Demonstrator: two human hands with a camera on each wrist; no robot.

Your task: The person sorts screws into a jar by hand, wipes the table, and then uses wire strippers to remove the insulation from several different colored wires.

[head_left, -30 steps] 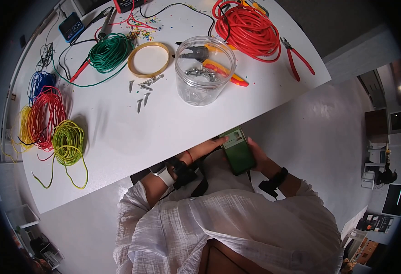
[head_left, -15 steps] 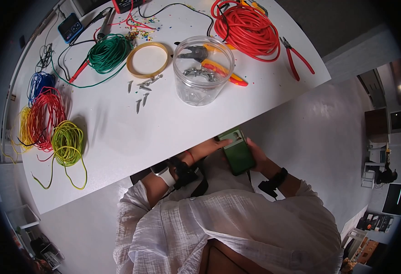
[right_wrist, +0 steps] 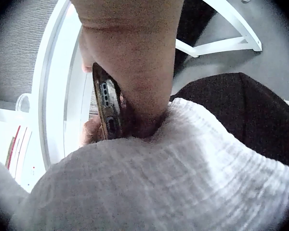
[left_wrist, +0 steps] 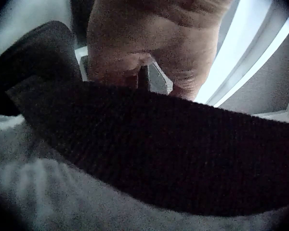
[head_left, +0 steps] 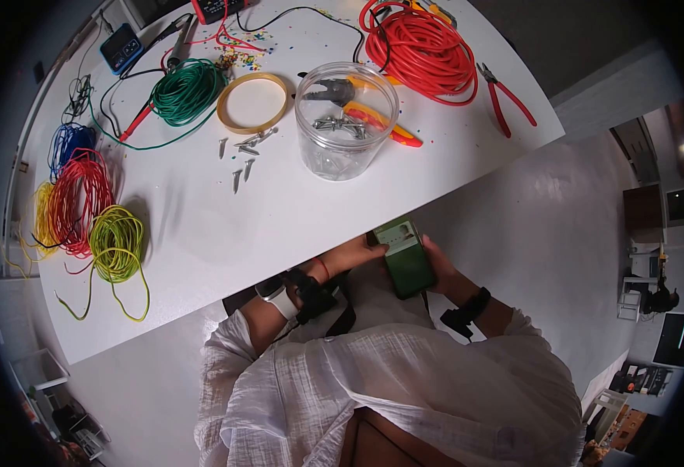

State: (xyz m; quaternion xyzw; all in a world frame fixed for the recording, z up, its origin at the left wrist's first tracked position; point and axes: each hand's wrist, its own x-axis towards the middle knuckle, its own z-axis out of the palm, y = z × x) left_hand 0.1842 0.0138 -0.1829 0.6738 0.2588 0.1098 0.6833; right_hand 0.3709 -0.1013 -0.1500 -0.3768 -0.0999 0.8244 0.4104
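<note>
Below the table edge in the head view, my right hand (head_left: 441,266) grips the right side of a phone (head_left: 410,268) with a green screen and a pale panel near its top. My left hand (head_left: 353,254) is at the phone's left side, its thumb at the screen edge; its other fingers are mostly hidden. In the left wrist view, a grey sliver of the phone (left_wrist: 159,79) shows between the thumb and fingers of my left hand (left_wrist: 151,38). The right wrist view shows the phone's port end (right_wrist: 108,101) against my right hand (right_wrist: 135,62).
On the white table (head_left: 202,257) stand a clear tub (head_left: 342,159) with screws, coiled wires (head_left: 116,245), a tape ring (head_left: 225,109), loose screws (head_left: 236,180), a thick red cable coil (head_left: 427,58) and red-handled pliers (head_left: 501,109).
My left thumb has moved from over the phone's screen back to its left edge. The pale panel on the screen has shifted in look. My right hand has hardly moved.
</note>
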